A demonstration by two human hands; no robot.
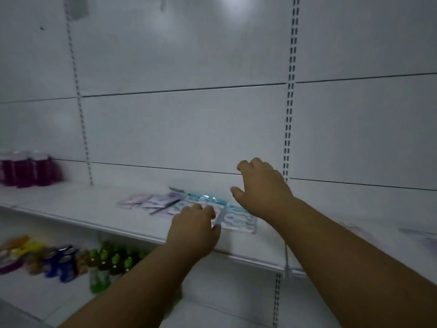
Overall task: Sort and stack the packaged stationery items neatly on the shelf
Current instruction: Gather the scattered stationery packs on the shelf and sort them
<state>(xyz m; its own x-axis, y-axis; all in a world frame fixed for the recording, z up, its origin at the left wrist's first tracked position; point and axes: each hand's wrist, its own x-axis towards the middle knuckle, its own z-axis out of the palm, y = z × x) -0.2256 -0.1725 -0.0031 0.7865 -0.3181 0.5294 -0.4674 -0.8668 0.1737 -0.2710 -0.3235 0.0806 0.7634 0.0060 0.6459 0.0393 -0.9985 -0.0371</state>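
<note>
Several flat packaged stationery items lie in a loose row on the white shelf (71,209). A blue-edged clear packet (238,220) lies at the right of the row, and pale pink and purple packets (151,201) lie at the left. My left hand (196,230) rests on the near edge of the blue-edged packet, fingers curled on it. My right hand (262,185) hovers just above and behind the same packet with fingers bent and apart, holding nothing. More pale packets (423,237) lie further right on the shelf.
Purple bottles (28,170) stand at the shelf's far left against the back panel. On the lower shelf are green-capped bottles (113,259), blue cans (63,261) and mixed coloured goods (19,249). Slotted uprights (289,114) run down the back wall.
</note>
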